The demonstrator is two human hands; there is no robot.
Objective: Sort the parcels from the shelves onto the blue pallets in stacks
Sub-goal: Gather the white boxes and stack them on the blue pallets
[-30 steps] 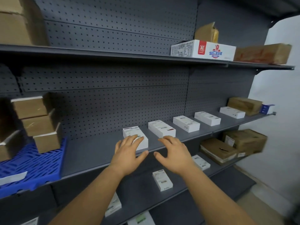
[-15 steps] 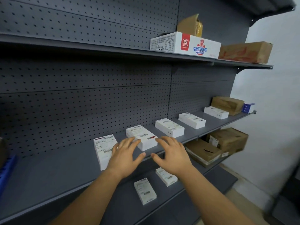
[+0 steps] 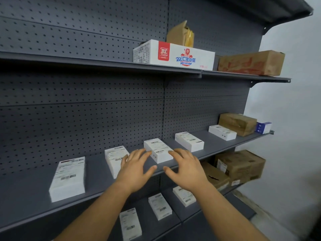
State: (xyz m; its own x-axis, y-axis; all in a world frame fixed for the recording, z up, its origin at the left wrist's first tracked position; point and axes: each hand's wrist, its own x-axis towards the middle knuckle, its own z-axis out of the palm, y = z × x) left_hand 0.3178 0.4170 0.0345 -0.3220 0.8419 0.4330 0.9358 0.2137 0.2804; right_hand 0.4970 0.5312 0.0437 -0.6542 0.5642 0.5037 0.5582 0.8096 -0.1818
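Several small white parcels with printed labels lie in a row on the grey middle shelf (image 3: 34, 202). Both my hands hover over the shelf's front edge, fingers spread, holding nothing. My left hand (image 3: 134, 169) overlaps the right side of one white parcel (image 3: 114, 158). My right hand (image 3: 187, 168) is just right of the middle white parcel (image 3: 158, 150), which sits between the two hands. Another white parcel (image 3: 68, 178) lies further left, and two more (image 3: 189, 141) (image 3: 222, 132) further right. No blue pallet is in view.
A brown carton (image 3: 237, 124) and a small blue box (image 3: 263, 127) end the middle shelf. The top shelf carries a white printed carton (image 3: 173, 55) and brown cartons (image 3: 250, 63). The lower shelf holds white parcels (image 3: 159, 206) and brown cartons (image 3: 241, 165). A white wall stands at right.
The view has swung right along the shelf: the blue pallet with brown boxes has left the frame. Both open hands have travelled right, from the first parcels to one further along.
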